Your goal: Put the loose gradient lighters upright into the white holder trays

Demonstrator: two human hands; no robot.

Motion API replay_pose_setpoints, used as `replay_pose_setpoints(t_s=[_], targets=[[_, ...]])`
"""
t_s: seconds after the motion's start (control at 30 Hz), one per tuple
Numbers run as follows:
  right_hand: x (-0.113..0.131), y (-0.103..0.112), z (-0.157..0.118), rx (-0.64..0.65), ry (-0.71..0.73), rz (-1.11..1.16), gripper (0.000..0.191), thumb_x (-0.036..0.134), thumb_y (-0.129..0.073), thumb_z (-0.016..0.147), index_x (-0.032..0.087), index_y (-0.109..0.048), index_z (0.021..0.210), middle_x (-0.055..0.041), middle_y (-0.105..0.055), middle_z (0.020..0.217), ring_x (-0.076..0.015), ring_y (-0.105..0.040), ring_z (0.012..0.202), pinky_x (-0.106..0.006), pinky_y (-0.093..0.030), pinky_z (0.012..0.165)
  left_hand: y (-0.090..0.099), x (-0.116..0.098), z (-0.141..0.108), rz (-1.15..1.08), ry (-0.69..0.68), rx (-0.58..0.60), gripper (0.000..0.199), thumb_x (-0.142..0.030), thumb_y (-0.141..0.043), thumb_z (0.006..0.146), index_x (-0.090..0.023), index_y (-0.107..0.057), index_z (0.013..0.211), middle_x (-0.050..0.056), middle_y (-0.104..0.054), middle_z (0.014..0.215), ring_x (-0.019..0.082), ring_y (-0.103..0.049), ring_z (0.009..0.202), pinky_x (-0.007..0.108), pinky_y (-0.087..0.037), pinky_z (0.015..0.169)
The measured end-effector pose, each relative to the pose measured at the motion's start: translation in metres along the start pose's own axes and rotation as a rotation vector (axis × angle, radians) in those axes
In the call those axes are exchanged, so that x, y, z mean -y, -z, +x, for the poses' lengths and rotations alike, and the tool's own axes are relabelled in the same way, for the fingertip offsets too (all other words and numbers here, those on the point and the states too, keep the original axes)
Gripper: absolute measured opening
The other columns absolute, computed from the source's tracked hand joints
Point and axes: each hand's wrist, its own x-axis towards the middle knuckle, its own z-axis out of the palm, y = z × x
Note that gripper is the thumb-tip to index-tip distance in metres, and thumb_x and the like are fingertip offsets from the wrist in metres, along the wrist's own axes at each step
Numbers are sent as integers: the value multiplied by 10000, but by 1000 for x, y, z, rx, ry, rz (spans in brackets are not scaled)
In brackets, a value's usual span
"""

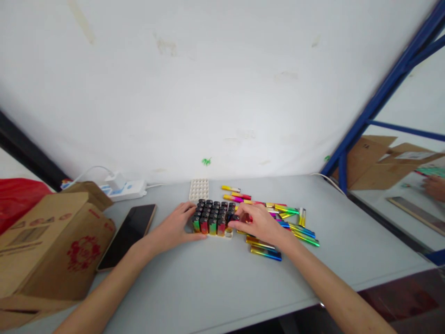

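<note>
Rows of upright lighters with black tops and colourful shiny bodies stand packed in a white tray on the table. My left hand is curved around the tray's left side, its fingers by the back rows and its thumb along the front edge. At the front right corner, my right hand pinches a lighter by its black top, above an unfilled spot of the tray. The lower part of that lighter is hard to make out. Shiny metallic coloured tubes lie scattered to the right, partly under my right hand.
Behind the lighters lies a white tray with round holes. On the left are a phone, a cardboard box and a power strip. A blue frame rises at right; beyond it another person's hand shows.
</note>
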Motion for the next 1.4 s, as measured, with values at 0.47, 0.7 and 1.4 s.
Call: replay_pose_setpoints(t_s=[0.47,0.7,1.4], targets=[[-9,-5,2,106,80,-156,366,524,-672,936,189,-616,798,-4,-671,742,-147,-569,641,-262,-356,592,-2,7,-2,-6,-51,-31,703,-614,-810,716,-214,-667,1277,125,-624,1355,375,-602,1248,514,-483,1125],[-12,-5,4,58,111,-286,447,619,-621,928,193,-642,797,-24,-694,752,-171,-604,682,-279,-379,641,0,3,0,-12,-44,-35,673,-609,-822,695,-226,-693,1234,130,-637,1341,372,-607,1246,534,-487,1121],[-58,65,-12,233,-73,-178,195,328,-712,906,205,-703,1057,-87,-647,1156,-252,-597,1102,-380,-461,986,-1,5,-1,26,-6,-14,725,-671,-798,692,-208,-689,1239,136,-620,1371,354,-587,1274,492,-469,1140]])
